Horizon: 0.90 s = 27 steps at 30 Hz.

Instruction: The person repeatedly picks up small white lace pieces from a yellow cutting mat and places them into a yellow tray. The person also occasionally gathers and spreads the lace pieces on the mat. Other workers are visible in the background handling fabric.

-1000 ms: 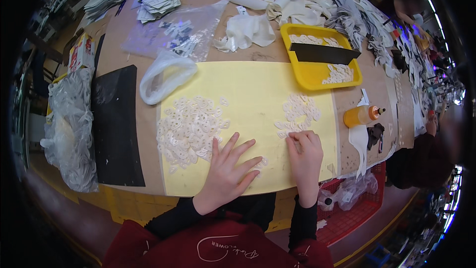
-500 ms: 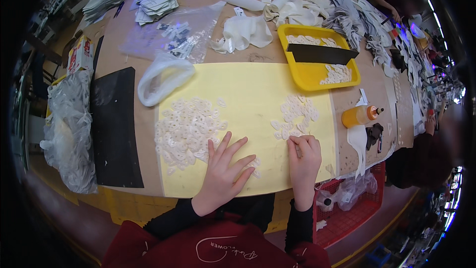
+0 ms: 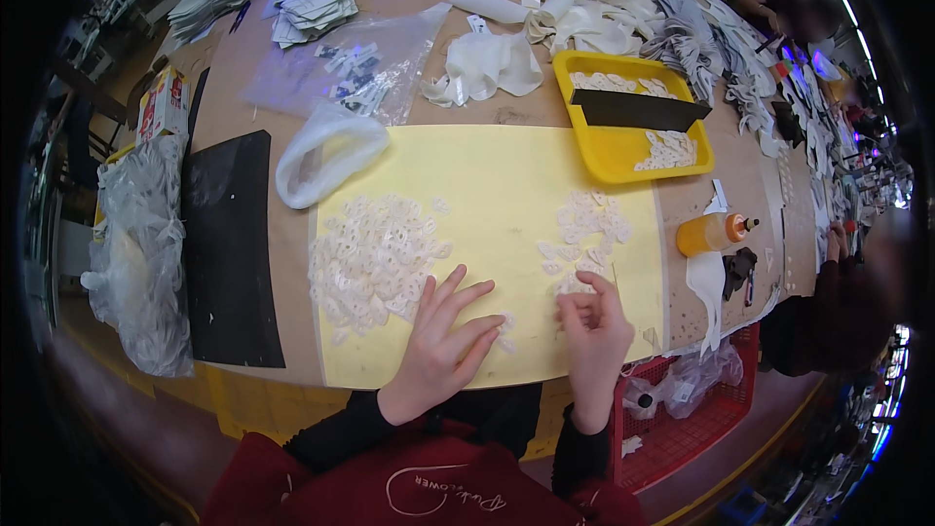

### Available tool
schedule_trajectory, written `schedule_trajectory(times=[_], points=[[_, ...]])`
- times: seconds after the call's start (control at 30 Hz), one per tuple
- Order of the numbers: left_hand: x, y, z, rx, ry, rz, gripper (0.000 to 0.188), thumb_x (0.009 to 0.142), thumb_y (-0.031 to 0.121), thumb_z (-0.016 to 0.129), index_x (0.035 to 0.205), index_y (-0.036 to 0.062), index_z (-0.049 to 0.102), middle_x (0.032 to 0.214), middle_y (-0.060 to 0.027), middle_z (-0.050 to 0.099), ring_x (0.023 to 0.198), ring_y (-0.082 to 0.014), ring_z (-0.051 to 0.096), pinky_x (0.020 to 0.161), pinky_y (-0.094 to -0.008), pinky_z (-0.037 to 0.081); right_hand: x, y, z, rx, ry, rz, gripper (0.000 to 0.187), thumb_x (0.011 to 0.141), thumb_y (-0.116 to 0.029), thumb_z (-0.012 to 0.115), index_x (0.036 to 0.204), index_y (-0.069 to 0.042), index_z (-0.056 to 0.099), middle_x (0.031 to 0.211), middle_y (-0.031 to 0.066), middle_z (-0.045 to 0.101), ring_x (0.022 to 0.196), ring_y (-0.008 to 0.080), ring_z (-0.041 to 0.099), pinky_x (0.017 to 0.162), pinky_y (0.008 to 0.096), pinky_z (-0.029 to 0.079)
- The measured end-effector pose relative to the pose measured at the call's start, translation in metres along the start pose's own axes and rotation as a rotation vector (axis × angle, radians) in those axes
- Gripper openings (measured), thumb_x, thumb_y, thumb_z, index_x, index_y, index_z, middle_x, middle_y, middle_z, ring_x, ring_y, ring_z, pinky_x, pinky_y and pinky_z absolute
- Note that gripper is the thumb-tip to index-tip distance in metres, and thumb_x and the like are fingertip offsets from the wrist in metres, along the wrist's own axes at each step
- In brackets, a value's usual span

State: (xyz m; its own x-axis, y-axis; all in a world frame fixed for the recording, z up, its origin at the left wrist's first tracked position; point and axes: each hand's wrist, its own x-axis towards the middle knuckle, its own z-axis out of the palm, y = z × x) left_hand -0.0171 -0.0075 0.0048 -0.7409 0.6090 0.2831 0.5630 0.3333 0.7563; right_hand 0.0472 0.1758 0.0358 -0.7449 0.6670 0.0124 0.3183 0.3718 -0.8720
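A pale yellow sheet (image 3: 506,185) covers the middle of the table. My left hand (image 3: 443,336) lies flat on its near edge, fingers spread, just right of a large heap of small white cut pieces (image 3: 375,253). My right hand (image 3: 594,321) is curled at the near end of a smaller cluster of the same white pieces (image 3: 584,234), fingertips pinched on a small white piece. A few loose pieces lie between the hands.
A yellow tray (image 3: 623,151) with white pieces and a black strip sits at the back right. An orange glue bottle (image 3: 716,232) lies to the right. A black mat (image 3: 229,244) and a clear plastic bag (image 3: 136,253) lie to the left. A red basket (image 3: 682,409) hangs below the table edge.
Both hands stay at the sheet's near edge. My right hand has shifted slightly and its fingers have curled over the near end of the small cluster.
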Motion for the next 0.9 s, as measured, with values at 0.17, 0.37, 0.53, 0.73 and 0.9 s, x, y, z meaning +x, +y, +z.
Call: schedule_trajectory(times=[0.17, 0.37, 0.53, 0.73, 0.9], points=[[0.001, 0.001, -0.003, -0.004, -0.016, 0.009, 0.017, 0.088, 0.008, 0.074, 0.105, 0.0125, 0.077, 0.139, -0.0113, 0.06, 0.145, -0.0428, 0.041, 0.121, -0.0626, 0.021, -0.026, -0.002, 0.001, -0.021, -0.142, 0.06, 0.022, 0.089, -0.006, 0.078, 0.11, -0.002, 0.072, 0.073, 0.0087, 0.069, 0.061, 0.0113, 0.066, 0.059, 0.0271, 0.052], [-0.001, -0.001, -0.002, 0.023, -0.03, 0.057, 0.025, 0.091, 0.014, 0.071, 0.116, 0.012, 0.073, 0.144, -0.0127, 0.056, 0.145, -0.0425, 0.04, 0.117, -0.0655, 0.026, 0.0, 0.001, -0.007, -0.233, -0.128, -0.355, 0.021, 0.083, -0.001, 0.078, 0.104, -0.003, 0.073, 0.079, 0.0083, 0.061, 0.071, 0.0226, 0.06, 0.062, 0.0339, 0.048], [0.008, 0.008, 0.001, 0.145, -0.178, 0.009, 0.043, 0.094, 0.028, 0.071, 0.134, 0.0161, 0.065, 0.154, -0.0139, 0.046, 0.149, -0.0447, 0.032, 0.118, -0.0694, 0.019, -0.014, 0.02, 0.022, -0.3, -0.089, -0.392, 0.014, 0.08, -0.002, 0.078, 0.09, -0.005, 0.069, 0.085, 0.0089, 0.06, 0.082, 0.0295, 0.059, 0.072, 0.0399, 0.047], [0.009, 0.008, 0.006, 0.239, -0.216, 0.022, 0.046, 0.096, 0.03, 0.068, 0.139, 0.014, 0.062, 0.157, -0.0164, 0.043, 0.148, -0.0465, 0.032, 0.116, -0.0724, 0.019, 0.01, 0.009, 0.012, -0.303, 0.054, -0.378, 0.014, 0.083, -0.007, 0.077, 0.095, -0.004, 0.071, 0.089, 0.0106, 0.06, 0.085, 0.0311, 0.058, 0.076, 0.0417, 0.047], [0.007, 0.006, 0.003, 0.224, -0.203, 0.028, 0.042, 0.097, 0.025, 0.066, 0.136, 0.0127, 0.063, 0.157, -0.0163, 0.043, 0.148, -0.0483, 0.031, 0.115, -0.0727, 0.02, 0.015, 0.006, 0.003, -0.42, -0.016, -0.407, 0.016, 0.084, -0.008, 0.077, 0.099, -0.004, 0.073, 0.091, 0.0099, 0.061, 0.086, 0.03, 0.058, 0.077, 0.0417, 0.047]])
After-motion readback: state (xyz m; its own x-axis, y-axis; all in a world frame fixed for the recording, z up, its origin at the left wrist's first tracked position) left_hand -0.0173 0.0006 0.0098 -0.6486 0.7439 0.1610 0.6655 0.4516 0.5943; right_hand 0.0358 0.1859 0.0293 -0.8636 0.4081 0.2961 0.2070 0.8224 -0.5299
